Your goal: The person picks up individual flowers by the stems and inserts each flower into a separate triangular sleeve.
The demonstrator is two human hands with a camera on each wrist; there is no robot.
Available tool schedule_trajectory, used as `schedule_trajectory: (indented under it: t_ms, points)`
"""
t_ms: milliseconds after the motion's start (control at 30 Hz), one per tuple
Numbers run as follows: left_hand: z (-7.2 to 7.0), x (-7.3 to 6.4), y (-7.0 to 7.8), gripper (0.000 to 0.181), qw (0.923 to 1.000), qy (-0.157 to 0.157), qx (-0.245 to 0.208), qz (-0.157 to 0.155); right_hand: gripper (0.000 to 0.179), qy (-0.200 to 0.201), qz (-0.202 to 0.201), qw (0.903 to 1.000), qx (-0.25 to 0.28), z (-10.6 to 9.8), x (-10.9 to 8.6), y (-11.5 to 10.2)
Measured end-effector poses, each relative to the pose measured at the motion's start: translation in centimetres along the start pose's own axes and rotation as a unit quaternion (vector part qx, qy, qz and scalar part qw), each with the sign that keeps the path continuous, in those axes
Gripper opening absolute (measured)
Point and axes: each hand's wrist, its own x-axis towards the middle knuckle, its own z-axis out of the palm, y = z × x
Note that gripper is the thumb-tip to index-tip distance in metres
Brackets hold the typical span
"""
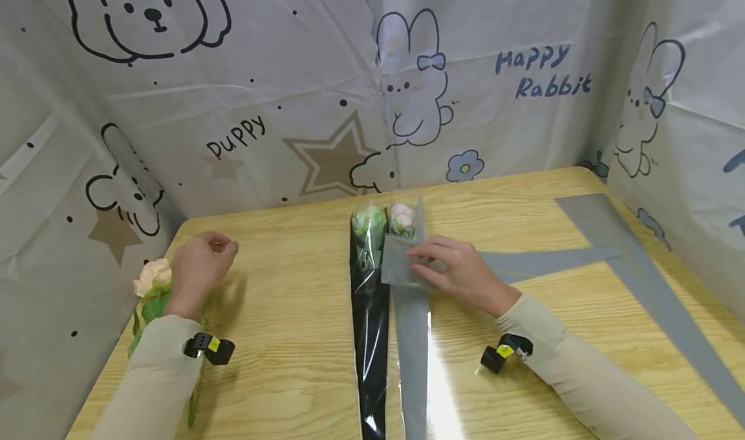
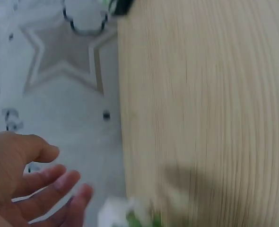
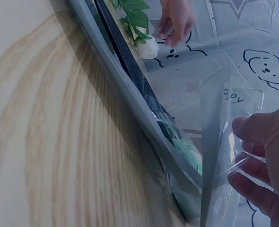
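My right hand [image 1: 465, 275] grips a tapered flower sleeve [image 1: 524, 264], clear in front and grey behind, near its wide end. In the right wrist view, thumb and fingertips lie at the clear film [image 3: 231, 142]. That wide end overlaps a grey sleeve [image 1: 412, 349] with a pale pink flower [image 1: 403, 217] in it. Alongside lies a black sleeve [image 1: 369, 336] holding a green flower [image 1: 369, 223]. My left hand [image 1: 200, 272] holds nothing, its fingers loosely bent, above and beside a peach rose [image 1: 152, 276] with green leaves.
Long grey sleeves [image 1: 658, 297] lie along the right side of the wooden table [image 1: 279, 336]. A printed cloth [image 1: 302, 52] hangs round the back and both sides, close to the table edges. Small cameras [image 1: 212, 348] are strapped to both wrists.
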Motion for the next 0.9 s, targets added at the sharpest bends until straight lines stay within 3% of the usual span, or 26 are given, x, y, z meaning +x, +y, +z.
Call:
schedule_trajectory:
  t_ms: [200,367,633,900]
  points:
    - [-2.1,0.1,-3.4,0.044,0.9982,-0.019,0.049,-0.031,0.024,-0.001,0.000,1.0000,0.001,0.1,0.1,0.1]
    - [-2.8,-0.1,-5.2,0.038,0.9951,-0.023,0.087,-0.040,0.024,-0.011,0.007,0.9999,0.002,0.1,0.0,0.1]
    - [-1.8,0.1,-6.5,0.049,0.9868,-0.078,0.131,-0.055,0.024,-0.022,0.012,0.9996,-0.008,0.4,-0.4,0.5]
    - [-0.6,0.2,-6.6,0.044,0.9844,-0.111,0.112,-0.077,0.023,-0.023,0.011,0.9997,-0.004,0.4,-0.4,0.5]
